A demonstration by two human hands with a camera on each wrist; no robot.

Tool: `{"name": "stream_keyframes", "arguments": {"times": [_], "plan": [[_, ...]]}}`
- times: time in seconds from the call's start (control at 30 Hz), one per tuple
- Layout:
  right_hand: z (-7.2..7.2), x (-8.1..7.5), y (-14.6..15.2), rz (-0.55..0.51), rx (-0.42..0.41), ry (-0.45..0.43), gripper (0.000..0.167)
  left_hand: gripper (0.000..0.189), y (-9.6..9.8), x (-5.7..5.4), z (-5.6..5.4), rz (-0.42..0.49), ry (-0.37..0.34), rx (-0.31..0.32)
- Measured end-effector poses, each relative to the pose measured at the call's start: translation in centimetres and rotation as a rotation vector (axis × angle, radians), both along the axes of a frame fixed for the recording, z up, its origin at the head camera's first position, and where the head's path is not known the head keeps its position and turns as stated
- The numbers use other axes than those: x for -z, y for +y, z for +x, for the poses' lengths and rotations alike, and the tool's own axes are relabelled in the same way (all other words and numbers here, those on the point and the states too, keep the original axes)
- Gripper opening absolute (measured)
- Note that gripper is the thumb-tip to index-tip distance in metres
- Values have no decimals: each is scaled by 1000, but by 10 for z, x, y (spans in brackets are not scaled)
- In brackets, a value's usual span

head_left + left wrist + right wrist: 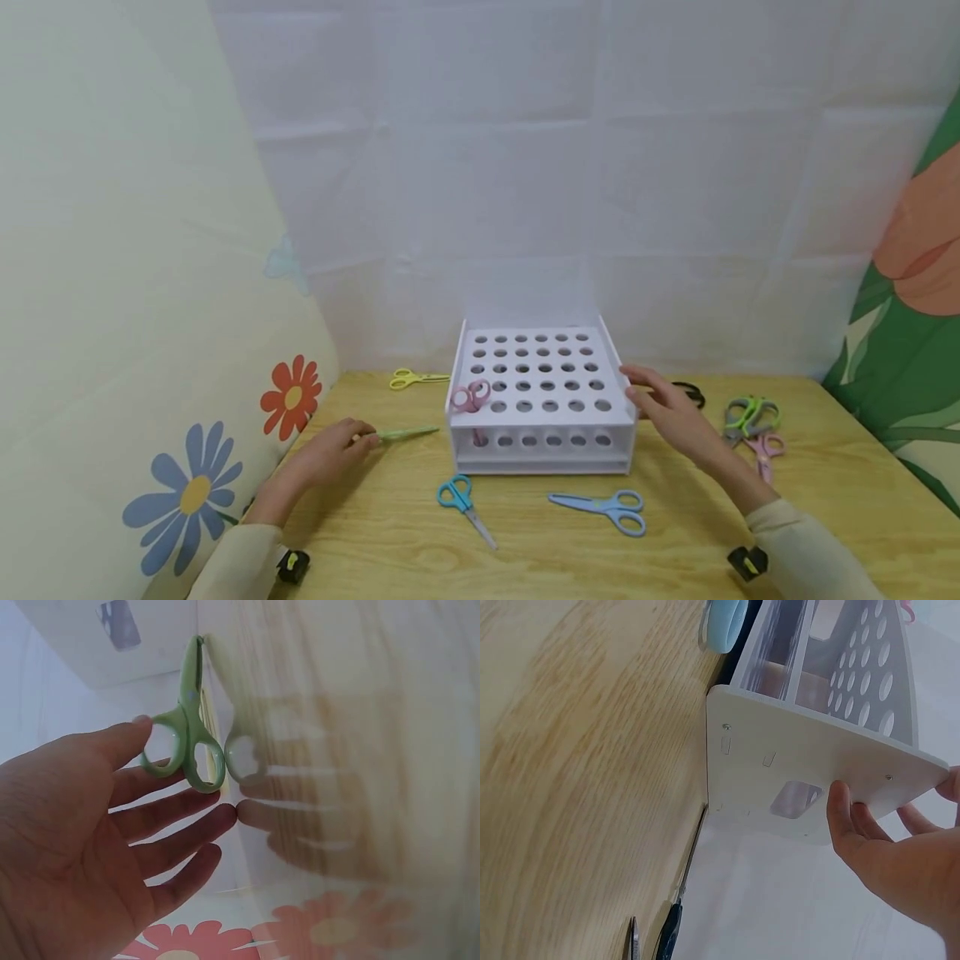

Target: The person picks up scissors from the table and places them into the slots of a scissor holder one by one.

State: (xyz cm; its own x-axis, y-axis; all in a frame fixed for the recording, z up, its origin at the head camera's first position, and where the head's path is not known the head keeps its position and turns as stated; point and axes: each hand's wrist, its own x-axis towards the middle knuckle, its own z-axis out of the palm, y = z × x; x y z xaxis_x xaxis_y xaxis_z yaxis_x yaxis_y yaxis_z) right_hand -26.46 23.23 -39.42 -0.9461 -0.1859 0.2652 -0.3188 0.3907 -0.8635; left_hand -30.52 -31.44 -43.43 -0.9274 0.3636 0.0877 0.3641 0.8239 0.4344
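My left hand pinches one handle loop of the light green scissors between thumb and index finger. Its other fingers extend below the loops, near the tabletop. The blades point towards the white holed rack. Against the rack's right side panel rests my right hand, its fingertips spread over the panel and its top edge, as the right wrist view shows. A pair of pink scissors stands in a front left hole of the rack, handles up.
Teal scissors and blue scissors lie in front of the rack. Yellow scissors lie behind to its left. At the right are black-handled scissors, green-and-grey scissors and more pink scissors.
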Motion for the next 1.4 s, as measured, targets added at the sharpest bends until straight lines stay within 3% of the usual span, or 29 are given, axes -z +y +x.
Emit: {"name": "stream_keyframes", "arguments": {"times": [0.2, 0.33, 0.53, 0.9, 1.0, 1.2, 1.4], "plan": [[-1, 1, 0, 2, 13, -8, 54, 26, 0, 0, -7, -39, 76, -55], [-2, 1, 0, 3, 16, -8, 54, 22, -1, 0, -11, -39, 131, -51], [-4, 2, 0, 5, 16, -1, 53, 21, -1, 1, -21, -49, 141, -59], [-3, 3, 0, 16, 18, 9, 53, 8, 0, 0, -28, -35, 204, 7], [-3, 3, 0, 9, 10, 8, 53, 8, -1, -3, -27, -4, 211, 5], [-3, 3, -1, -4, 6, 3, 52, 12, 1, -16, -24, 140, 205, 7], [-3, 3, 0, -2, 8, 3, 53, 18, 8, -23, -24, 192, 226, -30]]}}
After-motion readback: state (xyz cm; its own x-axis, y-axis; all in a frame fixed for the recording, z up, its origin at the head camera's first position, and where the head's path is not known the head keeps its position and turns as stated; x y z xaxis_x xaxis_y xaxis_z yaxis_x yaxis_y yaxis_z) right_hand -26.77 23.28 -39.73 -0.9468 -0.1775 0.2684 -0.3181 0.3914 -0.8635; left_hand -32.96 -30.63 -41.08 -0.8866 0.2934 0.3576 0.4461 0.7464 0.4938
